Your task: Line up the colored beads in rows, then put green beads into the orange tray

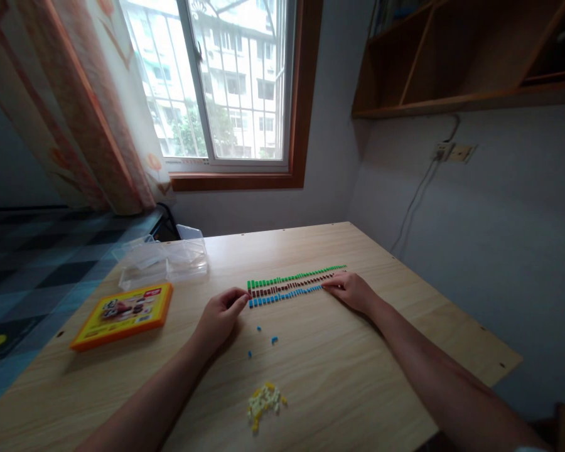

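Observation:
Three rows of small toy bricks lie on the wooden table (339, 370): a green row (292, 277), a brown row (282, 289) and a blue row (282, 297) nearest me. At the left end of the brown and blue rows, my left hand (222, 314) has thumb and forefinger pinched together. My right hand (355, 292) is at the other end of the blue row, its fingertips closed low by the last blue bricks. What either pinch holds is too small to tell. Several loose blue bricks (274, 339) are scattered between my forearms.
A pile of yellow and cream bricks (264, 402) lies near the front. To the left are an orange-yellow box (127, 314) and a clear plastic tray (164, 260). A wooden shelf (452, 100) hangs on the right wall above a socket with a cable.

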The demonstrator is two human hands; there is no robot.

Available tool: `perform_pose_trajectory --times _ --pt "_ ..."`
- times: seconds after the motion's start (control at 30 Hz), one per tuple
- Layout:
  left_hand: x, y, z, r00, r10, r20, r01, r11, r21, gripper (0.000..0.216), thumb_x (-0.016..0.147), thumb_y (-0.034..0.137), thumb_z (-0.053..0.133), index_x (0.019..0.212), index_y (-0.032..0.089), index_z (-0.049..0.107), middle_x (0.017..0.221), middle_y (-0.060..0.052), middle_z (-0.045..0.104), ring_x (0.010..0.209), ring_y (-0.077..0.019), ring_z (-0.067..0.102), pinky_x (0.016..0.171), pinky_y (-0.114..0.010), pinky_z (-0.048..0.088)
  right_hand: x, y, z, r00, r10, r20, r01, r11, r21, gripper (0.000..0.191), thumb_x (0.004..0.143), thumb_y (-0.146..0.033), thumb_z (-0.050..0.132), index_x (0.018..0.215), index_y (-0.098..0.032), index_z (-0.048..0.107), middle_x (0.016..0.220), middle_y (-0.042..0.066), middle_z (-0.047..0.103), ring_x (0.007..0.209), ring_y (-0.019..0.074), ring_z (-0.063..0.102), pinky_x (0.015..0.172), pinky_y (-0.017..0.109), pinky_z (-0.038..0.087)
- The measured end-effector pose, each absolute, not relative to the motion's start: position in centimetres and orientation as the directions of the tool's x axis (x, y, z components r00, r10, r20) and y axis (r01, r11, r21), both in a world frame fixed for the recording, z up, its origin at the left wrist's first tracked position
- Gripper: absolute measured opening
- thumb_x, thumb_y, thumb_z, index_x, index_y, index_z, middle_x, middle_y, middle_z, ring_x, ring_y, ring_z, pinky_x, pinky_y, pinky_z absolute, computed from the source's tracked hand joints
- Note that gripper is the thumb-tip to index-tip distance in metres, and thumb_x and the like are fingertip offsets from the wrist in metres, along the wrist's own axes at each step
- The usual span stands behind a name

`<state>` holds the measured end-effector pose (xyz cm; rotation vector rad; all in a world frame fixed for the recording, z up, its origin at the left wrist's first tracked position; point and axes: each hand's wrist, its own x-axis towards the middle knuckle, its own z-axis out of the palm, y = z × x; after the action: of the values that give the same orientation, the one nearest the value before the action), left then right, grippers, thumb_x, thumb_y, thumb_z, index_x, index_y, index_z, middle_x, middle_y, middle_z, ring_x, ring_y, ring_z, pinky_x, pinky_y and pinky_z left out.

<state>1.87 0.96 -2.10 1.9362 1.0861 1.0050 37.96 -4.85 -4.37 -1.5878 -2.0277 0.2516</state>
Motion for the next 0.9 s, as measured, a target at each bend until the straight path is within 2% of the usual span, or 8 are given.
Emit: perform_pose_trajectory --times 0.43,0.67,0.9 --pt "1.8 0.94 -2.24 0.354 0.892 0.279 0.358 -0.405 0.841 0.034 0.08 0.049 0.058 0.078 0.018 0.072 0.078 -0.005 0.075 0.079 -0.0236 0.066 0.076 -0.032 0.05 38.04 -4.8 -4.41 -0.166 0.928 0.333 0.819 0.318 -0.478 0.026 0.096 -0.036 0.058 0.107 -0.026 0.079 0.099 0.005 0.077 0.089 0.0195 0.069 0.08 0.028 0.051" --pt "1.85 0.89 -2.12 0.358 0.889 0.286 0.351 -0.412 0.841 0.034 0.08 0.049 0.059 0.078 0.018 0.072 0.079 -0.005 0.075 0.079 -0.0236 0.066 0.076 -0.032 0.05 37.95 -4.84 -4.43 -0.173 0.919 0.355 0.82 0.334 -0.465 0.023 0.095 -0.036 0.06 0.102 -0.026 0.081 0.095 0.005 0.077 0.086 0.0196 0.069 0.076 0.028 0.051" --pt "1.9 0.87 -2.08 0.355 0.888 0.291 0.35 -0.415 0.84 0.033 0.079 0.049 0.059 0.078 0.018 0.072 0.079 -0.005 0.075 0.079 -0.0237 0.066 0.076 -0.032 0.05 37.15 -5.3 -3.73 -0.109 0.877 0.468 0.809 0.352 -0.47 0.023 0.096 -0.028 0.059 0.107 -0.024 0.079 0.101 0.007 0.076 0.091 0.0206 0.069 0.083 0.032 0.052"
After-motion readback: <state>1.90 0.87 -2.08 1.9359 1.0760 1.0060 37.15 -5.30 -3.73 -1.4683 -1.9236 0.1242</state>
